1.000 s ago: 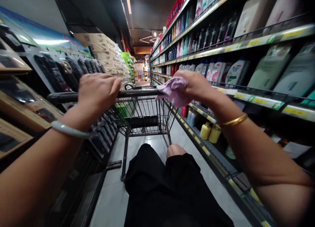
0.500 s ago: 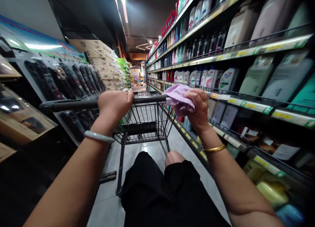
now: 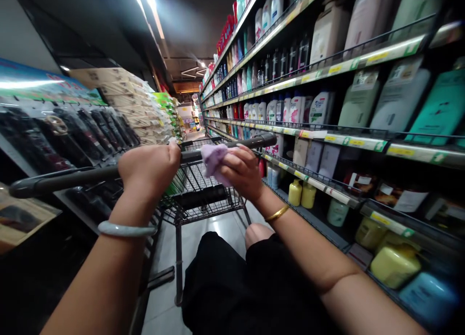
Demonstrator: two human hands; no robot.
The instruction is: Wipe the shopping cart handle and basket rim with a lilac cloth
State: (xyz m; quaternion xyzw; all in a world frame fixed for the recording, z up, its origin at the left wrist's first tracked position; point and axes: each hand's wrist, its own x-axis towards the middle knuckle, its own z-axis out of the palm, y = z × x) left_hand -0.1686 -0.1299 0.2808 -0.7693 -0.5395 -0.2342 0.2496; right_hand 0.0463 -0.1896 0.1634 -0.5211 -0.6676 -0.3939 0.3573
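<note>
Left hand closed around the cart handle. Right hand, at its 3 o'clock, fingers clenched on a lilac cloth pressed against the same bar. Shelf bottles at 2 o'clock; labels and yellow price tags unreadable.

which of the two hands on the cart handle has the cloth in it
The right hand, wearing a gold bangle, holds the purple cloth against the cart handle; the left hand grips the bare bar.
</note>
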